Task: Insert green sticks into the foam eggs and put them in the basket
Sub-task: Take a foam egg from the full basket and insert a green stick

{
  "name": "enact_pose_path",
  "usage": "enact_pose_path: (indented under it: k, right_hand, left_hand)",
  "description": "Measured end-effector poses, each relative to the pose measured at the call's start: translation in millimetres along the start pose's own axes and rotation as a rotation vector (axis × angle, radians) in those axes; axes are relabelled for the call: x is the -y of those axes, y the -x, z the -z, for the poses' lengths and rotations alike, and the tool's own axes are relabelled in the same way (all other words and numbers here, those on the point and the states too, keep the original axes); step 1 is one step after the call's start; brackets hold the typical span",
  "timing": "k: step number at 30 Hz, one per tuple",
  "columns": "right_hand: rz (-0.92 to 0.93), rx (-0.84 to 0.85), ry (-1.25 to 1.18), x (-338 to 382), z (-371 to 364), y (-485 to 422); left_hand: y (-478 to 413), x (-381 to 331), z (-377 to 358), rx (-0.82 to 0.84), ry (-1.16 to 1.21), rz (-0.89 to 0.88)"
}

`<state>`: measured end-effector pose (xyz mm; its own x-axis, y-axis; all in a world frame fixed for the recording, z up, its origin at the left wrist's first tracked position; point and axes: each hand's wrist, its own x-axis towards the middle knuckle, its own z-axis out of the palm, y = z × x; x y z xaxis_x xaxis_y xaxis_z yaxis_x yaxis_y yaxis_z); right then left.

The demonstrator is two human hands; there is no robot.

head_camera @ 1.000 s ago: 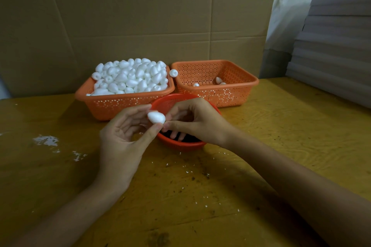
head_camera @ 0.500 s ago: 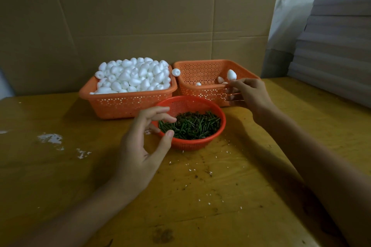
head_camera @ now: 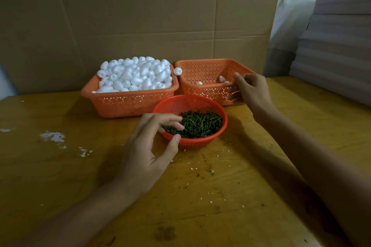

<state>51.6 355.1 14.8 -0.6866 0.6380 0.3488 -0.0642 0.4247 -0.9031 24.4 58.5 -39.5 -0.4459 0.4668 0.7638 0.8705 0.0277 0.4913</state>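
Note:
A round red basket (head_camera: 218, 132) holds a heap of short green sticks (head_camera: 198, 124). Behind it on the left, an orange basket (head_camera: 124, 104) is piled with white foam eggs (head_camera: 136, 74). On the right, a second orange basket (head_camera: 200, 70) holds a few finished eggs (head_camera: 221, 78). My left hand (head_camera: 148, 152) hovers at the red basket's near left rim, fingers loosely spread above the sticks and holding nothing. My right hand (head_camera: 249, 90) is at the right basket's front right corner, fingers loosely curled and empty.
One loose foam egg (head_camera: 177, 71) sits on the rims between the two orange baskets. A cardboard wall stands behind them. Grey foam sheets (head_camera: 339, 46) are stacked at the right. White crumbs (head_camera: 53, 137) and dark specks litter the wooden table (head_camera: 220, 196).
A second ago both hands held one egg over the red basket. My right hand carried it to the right basket and has let it go. My left hand moved toward the sticks.

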Motion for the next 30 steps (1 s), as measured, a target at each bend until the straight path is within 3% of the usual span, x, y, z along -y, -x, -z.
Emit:
enact_pose_path:
  k: [2,5,7,9,14,22,30]
  right_hand:
    - [0.182,0.073,0.114,16,-5,9]
    - [0.459,0.408,0.368,47,-24,37]
    - [0.560,0.696,0.608,49,-44,57]
    - [0.567,0.854,0.784,42,-59,72]
    - [0.443,0.876,0.642,43,-56,71]
    - [0.483,0.591,0.489,32,-58,65]
    - [0.398,0.544,0.330,29,-57,60]
  left_hand:
    - [-1,2,0,0.016,-0.087,-0.031]
    - [-2,1,-1,0.052,-0.123,-0.044]
    - [-2,0,-1,0.060,-0.141,-0.041]
    - [-2,0,1,0.047,-0.144,-0.016]
    - [-3,-5,1,0.014,-0.142,0.028]
    - [-2,-8,2,-0.019,-0.139,0.047]
    - [-2,-9,3,-0.020,-0.124,0.048]
